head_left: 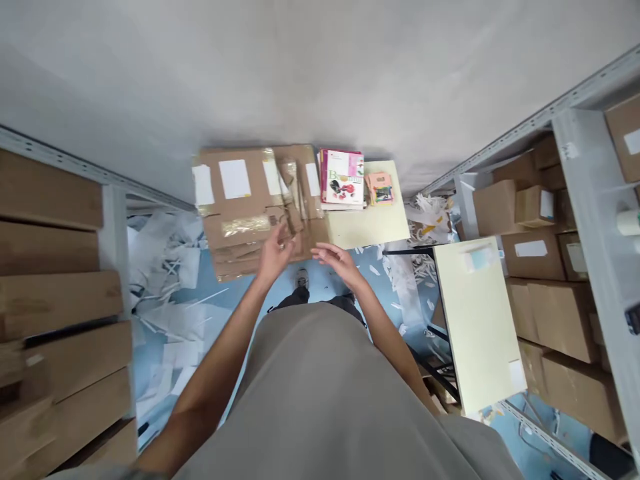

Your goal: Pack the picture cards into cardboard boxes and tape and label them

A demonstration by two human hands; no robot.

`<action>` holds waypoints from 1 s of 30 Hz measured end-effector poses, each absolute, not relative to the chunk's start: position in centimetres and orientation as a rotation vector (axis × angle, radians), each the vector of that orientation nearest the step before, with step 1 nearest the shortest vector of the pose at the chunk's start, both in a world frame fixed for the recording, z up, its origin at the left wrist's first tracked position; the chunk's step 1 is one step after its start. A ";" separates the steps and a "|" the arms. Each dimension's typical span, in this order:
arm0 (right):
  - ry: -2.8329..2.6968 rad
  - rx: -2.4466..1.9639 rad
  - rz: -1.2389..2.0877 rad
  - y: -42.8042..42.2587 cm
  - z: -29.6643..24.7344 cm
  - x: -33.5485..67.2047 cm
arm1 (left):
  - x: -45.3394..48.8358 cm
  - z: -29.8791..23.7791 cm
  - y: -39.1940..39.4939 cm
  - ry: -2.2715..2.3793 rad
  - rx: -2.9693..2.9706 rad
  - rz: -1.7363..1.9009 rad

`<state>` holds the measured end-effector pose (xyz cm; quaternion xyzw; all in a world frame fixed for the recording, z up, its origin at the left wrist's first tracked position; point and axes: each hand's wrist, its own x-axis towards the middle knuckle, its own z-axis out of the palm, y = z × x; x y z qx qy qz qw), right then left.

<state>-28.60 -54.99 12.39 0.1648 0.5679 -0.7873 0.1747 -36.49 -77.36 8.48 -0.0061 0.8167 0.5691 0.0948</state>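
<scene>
My left hand [275, 252] is over the front edge of the flattened cardboard boxes [240, 217], its fingers apart and bent, with nothing seen in them. Whether it touches the cardboard I cannot tell. To its right, my right hand [341, 260] is held just in front of the table's edge, fingers stretched toward the left, also holding nothing visible. The cardboard bears white labels and strips of clear tape. Right of it, a stack of books [344, 179] and a small pink, colourful pack [381, 188] lie on the pale yellow table [357, 230].
A second pale table [477, 320] stands at my right. Shelves with cardboard boxes line both sides, boxes [65, 300] at left and more boxes [560, 320] at right. Paper scraps [167, 267] cover parts of the blue floor [215, 293]. A grey wall [310, 73] rises behind the table.
</scene>
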 end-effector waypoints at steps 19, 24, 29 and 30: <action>1.209 0.891 -2.171 -68.7 6.9 -34.9 | -43.9 5.3 -89.4 2.587 0.529 1.294; 1.219 0.886 -2.350 -71.1 7.9 -37.8 | -43.9 8.1 -88.3 2.638 0.574 1.302; 1.354 0.967 -2.475 -70.5 9.1 -39.1 | -42.2 11.3 -86.7 2.587 0.541 1.392; 1.380 0.965 -2.482 -69.6 9.4 -38.9 | -42.1 11.8 -86.6 2.591 0.529 1.439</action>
